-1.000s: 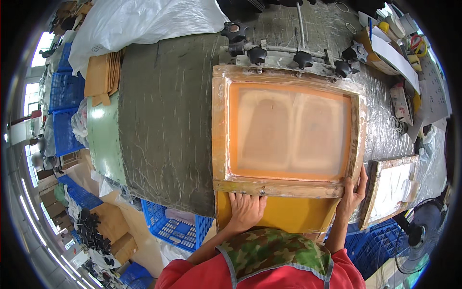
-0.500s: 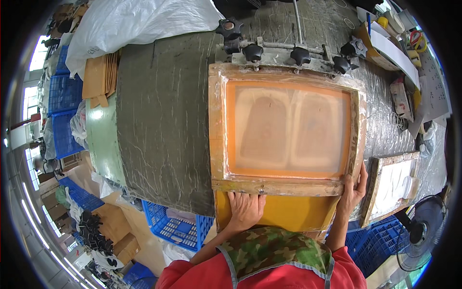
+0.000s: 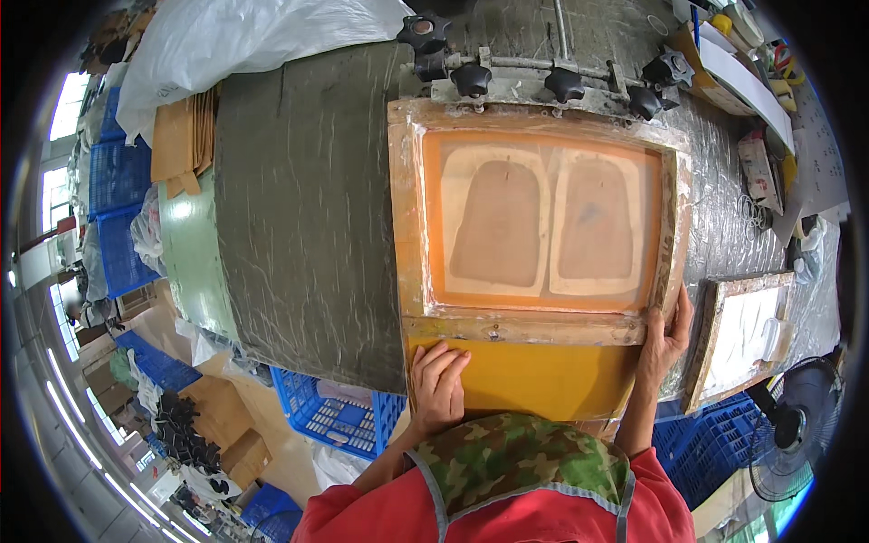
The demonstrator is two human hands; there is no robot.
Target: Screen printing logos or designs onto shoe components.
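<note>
A wooden screen-printing frame (image 3: 516, 328) with an orange-edged mesh lies over a yellow board (image 3: 543, 376). Through the mesh (image 3: 548, 231) two rounded, tan shapes with pale borders show clearly. At the frame's near right corner, my right hand (image 3: 668, 339) grips the side rail, its thumb inside and its fingers along the outer edge. My left hand (image 3: 439, 385) rests on the yellow board's left side, just below the near rail, fingers loosely bent and holding nothing. Black star knobs (image 3: 563, 86) on a metal clamp bar hold the frame's far side.
A dark, scratched tabletop (image 3: 308, 226) stretches left. White plastic sheeting (image 3: 262, 45) and folded brown cardboard (image 3: 184, 136) lie at its far left. To the right are a smaller frame (image 3: 706, 348), a black fan (image 3: 787, 434) and blue crates (image 3: 711, 452). A blue basket (image 3: 339, 421) stands below left.
The frame's near side has come down, and the shapes beneath the mesh look sharper. My left hand has left the near rail for the yellow board; my right hand keeps its hold.
</note>
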